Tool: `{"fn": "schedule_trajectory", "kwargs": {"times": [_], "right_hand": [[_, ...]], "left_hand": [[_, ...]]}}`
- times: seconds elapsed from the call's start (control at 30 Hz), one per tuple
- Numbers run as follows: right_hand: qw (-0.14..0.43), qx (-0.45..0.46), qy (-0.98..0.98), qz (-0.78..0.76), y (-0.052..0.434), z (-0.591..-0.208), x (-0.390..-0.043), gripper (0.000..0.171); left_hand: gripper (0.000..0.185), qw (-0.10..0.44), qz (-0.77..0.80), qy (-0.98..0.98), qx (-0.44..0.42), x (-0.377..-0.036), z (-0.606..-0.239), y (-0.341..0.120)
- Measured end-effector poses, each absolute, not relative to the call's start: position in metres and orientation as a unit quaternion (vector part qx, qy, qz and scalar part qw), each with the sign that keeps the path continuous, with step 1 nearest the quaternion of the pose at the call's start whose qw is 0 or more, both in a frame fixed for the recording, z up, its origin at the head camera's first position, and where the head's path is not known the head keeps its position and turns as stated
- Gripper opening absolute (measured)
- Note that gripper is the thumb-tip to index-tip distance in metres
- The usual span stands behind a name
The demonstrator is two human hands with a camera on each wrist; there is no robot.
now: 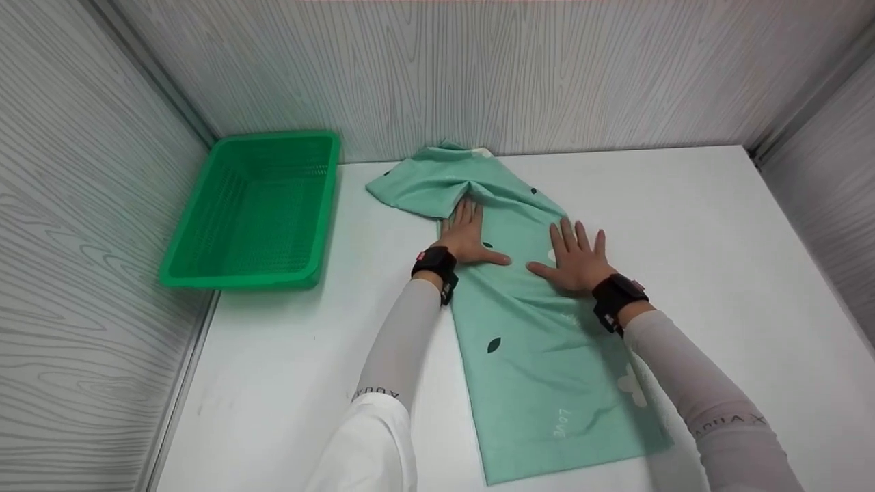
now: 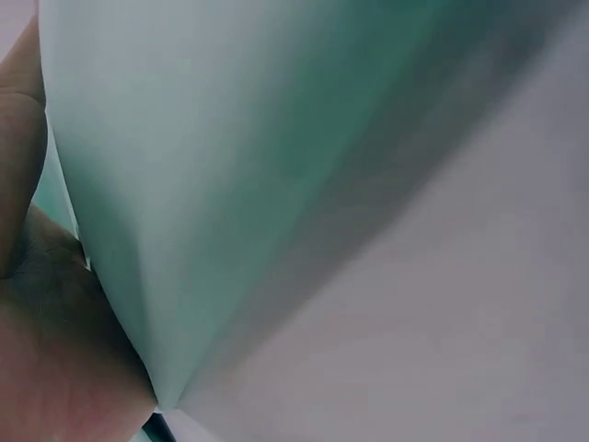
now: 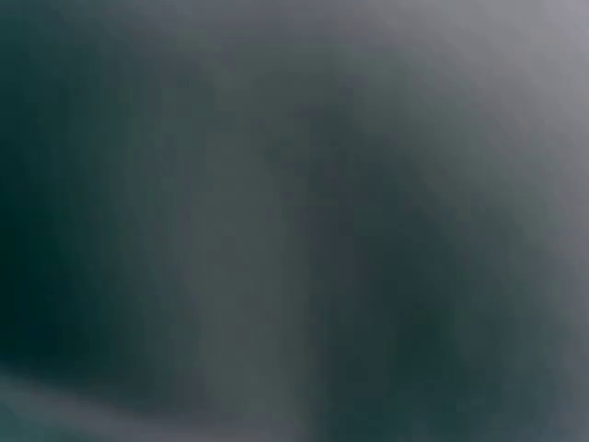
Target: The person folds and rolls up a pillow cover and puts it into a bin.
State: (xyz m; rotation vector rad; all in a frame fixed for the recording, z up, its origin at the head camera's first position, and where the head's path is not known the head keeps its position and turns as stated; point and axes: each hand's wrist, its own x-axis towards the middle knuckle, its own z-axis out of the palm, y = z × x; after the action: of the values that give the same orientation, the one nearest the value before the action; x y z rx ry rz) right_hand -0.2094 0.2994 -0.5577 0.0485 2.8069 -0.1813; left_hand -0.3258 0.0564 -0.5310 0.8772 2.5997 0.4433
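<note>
— What sat closest to the head camera?

— The near hem of a mint-green cotton garment with dark leaf marks and white flower prints (image 1: 547,355), folded into a long strip on the white tabletop (image 1: 718,239). Small white lettering near that hem appeared upside down; it seemed to read "LOVE", though I couldn't be sure.

— And the hands?

— Both lay flat on the cloth midway along. The left hand (image 1: 468,236) pressed with straight fingers and thumb spread, just below the bunched sleeve at the far end. The right hand (image 1: 577,260) lay beside it, fingers splayed, holding nothing. Each wore a black wrist strap (image 1: 435,265).

— Any other writing?

— Grey sleeves (image 1: 400,342) carried print near the elbows, roughly "AQUA X".

— Around it?

— A green plastic mesh basket (image 1: 205,225) stood to the left, well apart from the garment, against the grey wood-grain wall (image 1: 478,68). The wrist views were only blur.
</note>
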Motion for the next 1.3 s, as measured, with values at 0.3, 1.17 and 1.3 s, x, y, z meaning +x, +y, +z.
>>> {"fn": "schedule_trajectory", "kwargs": {"times": [0.3,1.17,1.3], "right_hand": [[0.158,0.027,0.983,-0.094,0.307,-0.56,-0.218,0.107],[0.086,-0.108,0.978,-0.157,0.326,-0.519,-0.133,0.106],[0.101,-0.124,0.976,-0.147,0.324,-0.517,-0.112,0.116]], "left_hand": [[0.135,0.204,0.173,0.922,0.279,-0.333,-0.541,0.067],[0.117,0.13,-0.029,0.889,0.438,-0.221,-0.499,0.028],[0.128,0.151,-0.038,0.877,0.455,-0.212,-0.499,0.026]]}}
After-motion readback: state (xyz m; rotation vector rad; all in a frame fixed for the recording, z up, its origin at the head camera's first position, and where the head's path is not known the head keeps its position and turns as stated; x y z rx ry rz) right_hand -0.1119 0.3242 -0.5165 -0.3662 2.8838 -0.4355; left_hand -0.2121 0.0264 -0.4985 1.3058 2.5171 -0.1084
